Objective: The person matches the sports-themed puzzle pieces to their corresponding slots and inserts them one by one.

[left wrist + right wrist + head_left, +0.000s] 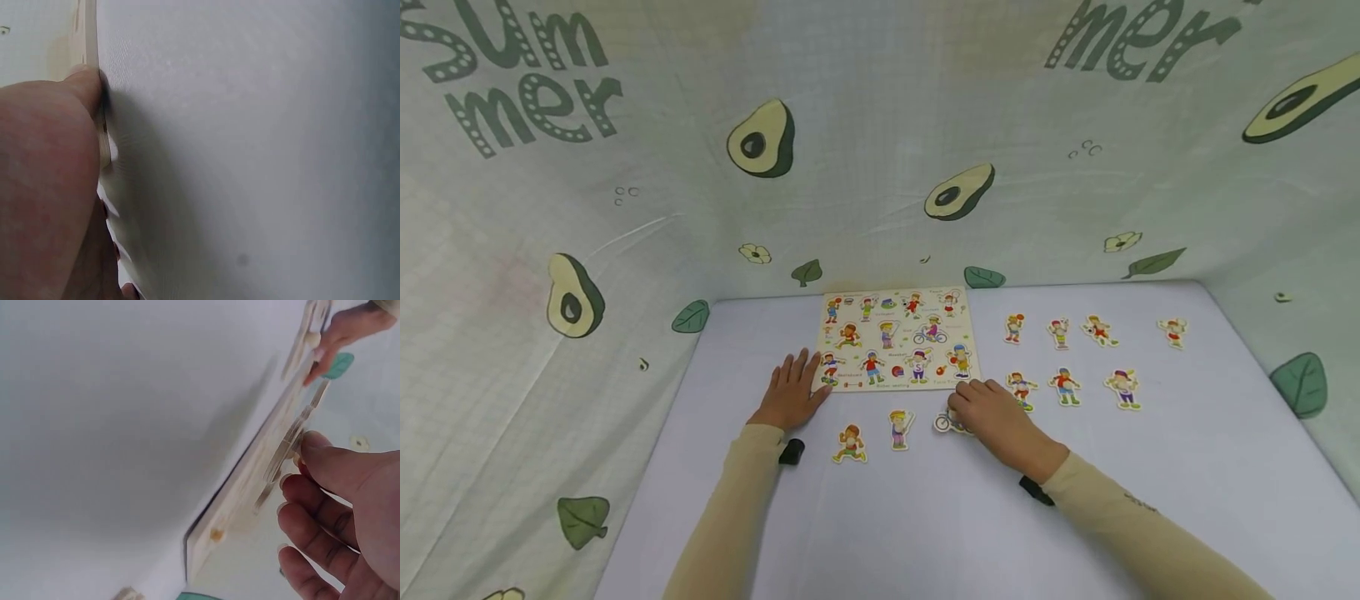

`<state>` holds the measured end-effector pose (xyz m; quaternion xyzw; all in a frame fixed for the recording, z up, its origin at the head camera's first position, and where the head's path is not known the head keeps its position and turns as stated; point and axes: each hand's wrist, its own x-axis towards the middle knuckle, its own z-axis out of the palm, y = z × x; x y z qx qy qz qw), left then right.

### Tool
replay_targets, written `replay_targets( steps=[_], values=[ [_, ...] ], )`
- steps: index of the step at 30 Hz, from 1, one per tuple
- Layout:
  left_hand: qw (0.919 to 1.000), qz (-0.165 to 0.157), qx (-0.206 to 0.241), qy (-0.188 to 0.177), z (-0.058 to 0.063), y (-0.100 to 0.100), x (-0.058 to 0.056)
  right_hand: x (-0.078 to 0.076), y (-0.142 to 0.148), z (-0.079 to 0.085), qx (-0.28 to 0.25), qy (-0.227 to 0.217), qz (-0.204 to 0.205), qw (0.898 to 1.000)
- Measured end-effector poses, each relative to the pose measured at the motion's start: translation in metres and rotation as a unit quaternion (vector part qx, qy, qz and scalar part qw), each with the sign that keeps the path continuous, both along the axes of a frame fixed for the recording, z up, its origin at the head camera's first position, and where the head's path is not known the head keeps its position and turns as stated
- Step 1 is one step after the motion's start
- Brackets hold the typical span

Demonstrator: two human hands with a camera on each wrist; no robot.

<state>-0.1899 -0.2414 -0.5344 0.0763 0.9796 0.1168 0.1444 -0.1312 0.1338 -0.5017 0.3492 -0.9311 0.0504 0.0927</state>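
A flat wooden puzzle board (868, 335) printed with sports figures lies on the table in the head view. My left hand (790, 387) rests with spread, straight fingers at its lower left corner; in the left wrist view the thumb (86, 84) presses against the board's edge (91, 31). Just below the lower right corner, my right hand (1000, 425) pinches a cyclist puzzle piece (943, 422), whose bicycle wheel shows left of the fingers. Seen from the right wrist, the thumb and fingertips grip the thin piece (284, 450) by its edge. The hand hides much of it.
Nearer me lie a running-figure piece (850, 444) and a bat-holder piece (900, 429). Right of the board are several loose pieces in two rows, among them a footballer (1100, 330), a skateboarder (1020, 390) and a batter (1123, 389). A printed cloth (865, 217) hangs behind the table.
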Motion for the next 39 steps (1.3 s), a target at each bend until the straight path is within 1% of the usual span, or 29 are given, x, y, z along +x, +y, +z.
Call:
replay_targets(
  steps=[6,11,14,18,22,25,31,33,39],
  values=[
    [1.0,-0.006,-0.005,0.002,0.001,0.001,0.0,-0.017,0.007,0.012,-0.009,-0.003,-0.023,1.0],
    [1.0,-0.001,-0.003,0.0,0.002,0.002,-0.001,-0.034,0.011,0.019,-0.017,0.004,-0.04,0.999],
    [1.0,-0.002,-0.006,0.002,0.0,0.0,-0.002,-0.044,0.013,0.023,-0.025,0.007,-0.043,0.999],
    [1.0,-0.004,-0.007,0.003,-0.001,0.0,-0.001,-0.054,0.014,0.025,-0.034,0.011,-0.043,0.998],
    [1.0,-0.002,-0.006,-0.008,0.004,0.003,0.0,-0.063,0.012,0.025,-0.042,0.006,-0.042,0.998],
    [1.0,0.0,-0.002,-0.007,0.007,0.005,0.0,-0.071,0.01,0.026,-0.042,0.0,-0.043,0.998],
    [0.9999,-0.007,-0.006,-0.007,0.003,0.002,0.0,-0.089,0.002,0.03,-0.035,-0.016,-0.046,0.998],
    [1.0,-0.007,-0.001,-0.003,0.003,0.001,0.0,-0.095,-0.001,0.03,-0.032,-0.017,-0.046,0.998],
    [1.0,-0.006,0.004,0.001,0.005,0.001,0.002,-0.11,-0.007,0.03,-0.021,-0.022,-0.049,0.998]
  ],
)
